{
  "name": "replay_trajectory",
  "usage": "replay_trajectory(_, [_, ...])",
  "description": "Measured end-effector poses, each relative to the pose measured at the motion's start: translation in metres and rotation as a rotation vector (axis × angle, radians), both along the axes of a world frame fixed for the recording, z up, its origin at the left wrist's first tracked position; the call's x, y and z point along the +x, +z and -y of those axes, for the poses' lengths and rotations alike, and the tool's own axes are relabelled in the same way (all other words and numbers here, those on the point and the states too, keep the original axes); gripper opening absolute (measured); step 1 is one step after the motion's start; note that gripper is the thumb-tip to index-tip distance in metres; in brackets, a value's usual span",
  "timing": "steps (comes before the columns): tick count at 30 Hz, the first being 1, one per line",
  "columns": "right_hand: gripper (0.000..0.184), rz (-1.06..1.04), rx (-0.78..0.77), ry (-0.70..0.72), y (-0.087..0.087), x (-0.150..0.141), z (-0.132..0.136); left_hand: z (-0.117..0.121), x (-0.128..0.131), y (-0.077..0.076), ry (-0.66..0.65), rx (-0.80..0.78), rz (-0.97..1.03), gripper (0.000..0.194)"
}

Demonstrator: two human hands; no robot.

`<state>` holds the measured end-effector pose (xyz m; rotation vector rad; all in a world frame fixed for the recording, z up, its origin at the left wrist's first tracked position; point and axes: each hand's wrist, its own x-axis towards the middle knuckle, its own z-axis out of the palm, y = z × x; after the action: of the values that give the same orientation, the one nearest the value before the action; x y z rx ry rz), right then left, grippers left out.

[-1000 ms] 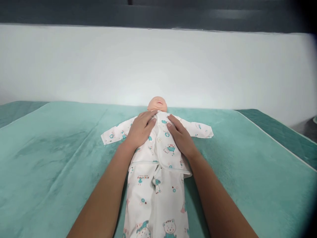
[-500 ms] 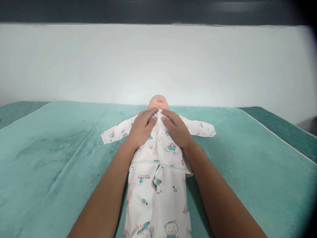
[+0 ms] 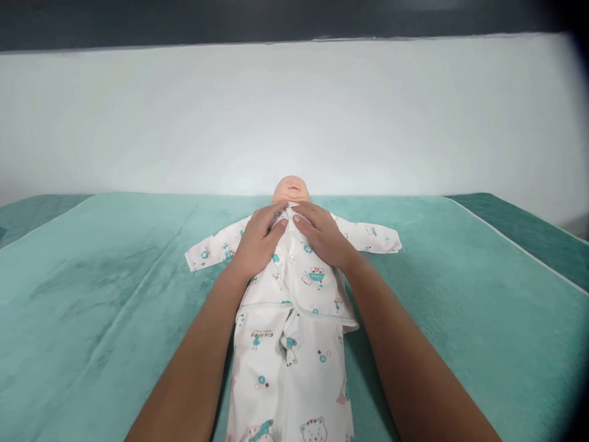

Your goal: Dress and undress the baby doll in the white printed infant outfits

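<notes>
A baby doll (image 3: 291, 189) lies on its back with its head at the far end. It wears a white printed shirt (image 3: 313, 294) and matching white trousers (image 3: 317, 380). My left hand (image 3: 259, 240) rests flat on the left side of the shirt's chest, fingers stretched toward the collar. On the other side of the front opening, my right hand (image 3: 324, 236) lies the same way, its fingertips near the collar. Both sleeves spread outward, and no doll hands show at the cuffs. A button (image 3: 292, 259) is visible below my hands. The trouser ends run out of view.
The doll lies on a teal padded cover (image 3: 460, 319) with a pale seam line on each side. Behind it rises a white wall (image 3: 294, 110), with a dark band (image 3: 276, 21) along the top.
The view has tilted slightly. My hands stay on the chest of the shirt, and my right fingertips sit a little closer to the front opening.
</notes>
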<state>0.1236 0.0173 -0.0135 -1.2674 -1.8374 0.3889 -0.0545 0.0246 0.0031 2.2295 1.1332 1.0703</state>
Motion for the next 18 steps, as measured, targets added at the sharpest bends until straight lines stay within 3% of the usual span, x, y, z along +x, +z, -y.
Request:
replay_trajectory(10, [0.041, -0.308, -0.123, -0.076, 0.001, -0.002, 0.008, -0.001, -0.003, 0.000, -0.004, -0.056, 0.019, 0.043])
replay_trajectory(14, [0.043, -0.114, -0.107, -0.237, -0.013, 0.016, -0.001, -0.009, -0.010, -0.003, 0.085, -0.115, 0.001, 0.048])
replay_trajectory(18, [0.049, 0.153, -0.095, -0.445, -0.034, 0.037, -0.002, -0.015, -0.023, -0.020, 0.266, -0.022, -0.117, 0.049])
